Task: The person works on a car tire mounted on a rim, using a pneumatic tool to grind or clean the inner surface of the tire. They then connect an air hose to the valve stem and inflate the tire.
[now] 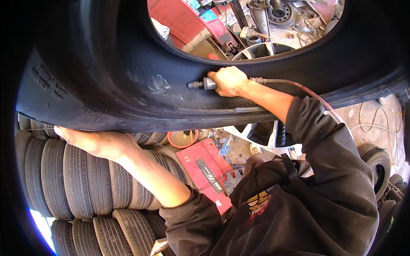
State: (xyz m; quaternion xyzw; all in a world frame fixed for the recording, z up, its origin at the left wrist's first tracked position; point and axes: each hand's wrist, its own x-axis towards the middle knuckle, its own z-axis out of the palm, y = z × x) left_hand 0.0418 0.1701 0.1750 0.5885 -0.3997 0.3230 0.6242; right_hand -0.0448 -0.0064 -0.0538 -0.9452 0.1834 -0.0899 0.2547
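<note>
A large black rubber tire [137, 70] fills the upper view, its inner side facing me. My right hand [230, 80] is closed around an air die grinder [209, 84] with a dark tip pointing left, at the tire's inner wall. From the tool's rear a reddish air hose [288, 82] runs right, past my sleeve. Left of the tip, a scuffed patch with whitish marks [159, 84] shows on the rubber. My left hand [96, 142] lies under the tire's lower left edge, palm side against it; most of its fingers are hidden, so its grip is unclear.
Rows of used tires [77, 179] stand at the lower left. Below the big tire are a red tool case [205, 160], an orange basin [182, 138] and an alloy wheel [262, 136]. A steel wheel [280, 12] and clutter show through the tire's opening. Another tire [373, 166] stands at right.
</note>
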